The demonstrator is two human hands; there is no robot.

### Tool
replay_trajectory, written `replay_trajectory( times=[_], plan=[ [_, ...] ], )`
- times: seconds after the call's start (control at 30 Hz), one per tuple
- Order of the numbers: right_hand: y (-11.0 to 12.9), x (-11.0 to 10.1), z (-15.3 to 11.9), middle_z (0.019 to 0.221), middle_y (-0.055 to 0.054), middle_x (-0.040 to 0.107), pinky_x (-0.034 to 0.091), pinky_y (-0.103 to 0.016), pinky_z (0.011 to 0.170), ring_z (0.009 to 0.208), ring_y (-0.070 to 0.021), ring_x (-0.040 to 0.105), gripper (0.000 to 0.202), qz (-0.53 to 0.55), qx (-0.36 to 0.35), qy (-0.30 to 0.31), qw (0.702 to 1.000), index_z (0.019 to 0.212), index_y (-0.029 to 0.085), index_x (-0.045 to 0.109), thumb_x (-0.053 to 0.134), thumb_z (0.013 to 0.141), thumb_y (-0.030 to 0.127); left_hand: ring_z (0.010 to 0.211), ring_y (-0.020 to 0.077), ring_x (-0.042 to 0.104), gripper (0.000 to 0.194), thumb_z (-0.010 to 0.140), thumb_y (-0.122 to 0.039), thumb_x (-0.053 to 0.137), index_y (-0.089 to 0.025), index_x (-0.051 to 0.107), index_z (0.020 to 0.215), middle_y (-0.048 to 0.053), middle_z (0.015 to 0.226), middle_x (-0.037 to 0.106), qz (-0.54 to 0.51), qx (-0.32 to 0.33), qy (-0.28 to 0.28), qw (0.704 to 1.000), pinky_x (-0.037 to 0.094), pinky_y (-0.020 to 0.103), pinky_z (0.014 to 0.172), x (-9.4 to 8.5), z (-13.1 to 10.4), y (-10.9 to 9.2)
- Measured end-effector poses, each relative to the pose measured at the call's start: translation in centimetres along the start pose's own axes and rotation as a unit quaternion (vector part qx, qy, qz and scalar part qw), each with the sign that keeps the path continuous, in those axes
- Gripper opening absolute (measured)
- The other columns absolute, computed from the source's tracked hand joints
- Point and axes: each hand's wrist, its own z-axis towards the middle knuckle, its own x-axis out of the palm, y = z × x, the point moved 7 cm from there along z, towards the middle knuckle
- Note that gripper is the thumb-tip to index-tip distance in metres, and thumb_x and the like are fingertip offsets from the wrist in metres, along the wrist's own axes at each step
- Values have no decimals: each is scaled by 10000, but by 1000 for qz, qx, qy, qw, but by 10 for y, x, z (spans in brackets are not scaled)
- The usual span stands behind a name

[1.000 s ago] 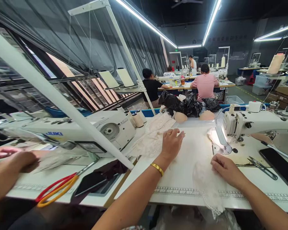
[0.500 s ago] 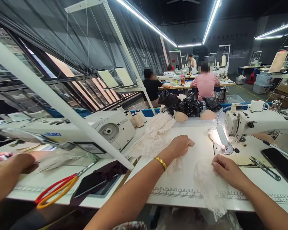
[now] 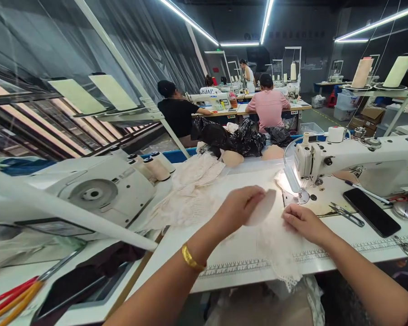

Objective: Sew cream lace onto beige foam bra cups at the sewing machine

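Observation:
My left hand (image 3: 242, 206), with a gold bangle on its wrist, is closed on a thin beige fabric piece (image 3: 264, 209) with a curved edge, held a little above the table. My right hand (image 3: 306, 222) is closed, its thumb and fingers pinching the upper right edge of a pale lace piece (image 3: 281, 253). That lace lies on the table and hangs over the front edge across the printed ruler. Just beyond my right hand stands a white sewing machine (image 3: 340, 158), its lamp lit over the needle plate. Thread snips (image 3: 347, 214) lie right of that hand.
A heap of lace (image 3: 193, 185) lies to the left, with beige cups (image 3: 233, 158) and black plastic bags (image 3: 246, 138) behind. A phone (image 3: 372, 212) rests at the right. Left are another machine (image 3: 98, 194), a slanting white pole (image 3: 68, 203) and red-orange-handled scissors (image 3: 17, 296). Several people sit or stand beyond.
The view has swung right. My left hand has turned the beige piece so more of its face shows. Another person's hand at the far left has gone out of view.

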Motion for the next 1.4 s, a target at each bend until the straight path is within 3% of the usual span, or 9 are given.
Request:
replay_trajectory(
  times=[0.13, 0.27, 0.4, 0.57, 0.73, 0.83, 1.03, 1.17, 1.4],
  plan=[
    [5, -2, -2, 779, -12, 704, 469, -329, 725, 733, -199, 613, 419, -2, -14, 5, 1000, 830, 230, 567, 501, 1022, 597, 800, 224, 668, 252, 961, -369, 534, -232, 718, 858, 24, 861, 754, -24, 12, 136, 990, 435, 308, 686, 37, -20, -19],
    [7, 2, -4, 773, 1, 665, 445, -318, 704, 728, -194, 590, 437, -2, -41, 7, 999, 847, 234, 563, 531, 996, 644, 810, 248, 655, 212, 939, -343, 540, -213, 679, 846, 61, 874, 733, 18, -2, 104, 994, 446, 333, 710, 48, -21, -16],
    [14, 5, -9, 746, 18, 606, 410, -300, 688, 730, -176, 551, 366, -30, -73, 15, 997, 827, 230, 571, 624, 969, 564, 1096, 275, 627, 373, 856, -351, 652, -218, 607, 1202, 102, 1240, 666, -108, 63, 117, 985, 492, 360, 904, 43, -15, -34],
    [46, -14, -24, 780, 6, 611, 451, -308, 691, 735, -181, 569, 234, -80, -117, -32, 989, 916, 239, 623, 604, 997, 457, 716, 163, 549, 238, 835, -412, 657, -208, 566, 916, -21, 793, 560, -227, 6, 290, 930, 392, 248, 592, 56, -16, -31],
    [89, -30, -44, 842, -42, 677, 494, -335, 715, 767, -203, 614, 121, -263, -301, -211, 892, 994, 250, 641, 530, 1037, 277, 656, 151, 490, 159, 868, -285, 591, -212, 490, 770, -24, 703, 519, -46, 35, 7, 998, 363, 264, 601, 17, -5, -9],
    [81, -17, -38, 1011, -81, 729, 529, -350, 789, 919, -223, 657, 231, -372, -386, -201, 820, 1073, 239, 658, 460, 1026, 128, 732, 187, 544, 140, 894, -147, 531, -210, 521, 770, 22, 781, 598, 150, 96, -107, 978, 381, 287, 636, 3, -10, -10],
    [22, -25, -5, 973, -22, 729, 488, -276, 651, 827, -187, 645, 247, -521, -367, -18, 771, 920, 223, 689, 505, 994, 76, 667, 189, 570, 270, 924, -323, 725, -197, 556, 755, 11, 780, 639, 220, 185, 167, 943, 355, 292, 551, 59, -25, -23],
    [14, -36, -6, 1111, -44, 740, 529, -312, 756, 951, -206, 653, 266, -537, -400, 38, 742, 971, 212, 690, 462, 1036, 93, 798, 214, 594, 204, 1005, -112, 482, -194, 586, 850, 40, 876, 666, 205, 210, 93, 951, 416, 319, 666, 67, -4, -40],
    [12, -41, -14, 1106, -39, 742, 507, -315, 710, 882, -195, 632, 299, -523, -370, 15, 768, 1050, 237, 694, 415, 1061, 132, 661, 198, 527, 269, 993, -232, 530, -209, 462, 733, 42, 784, 577, 203, -13, 87, 975, 353, 316, 599, 75, 31, 23]
  ],
)
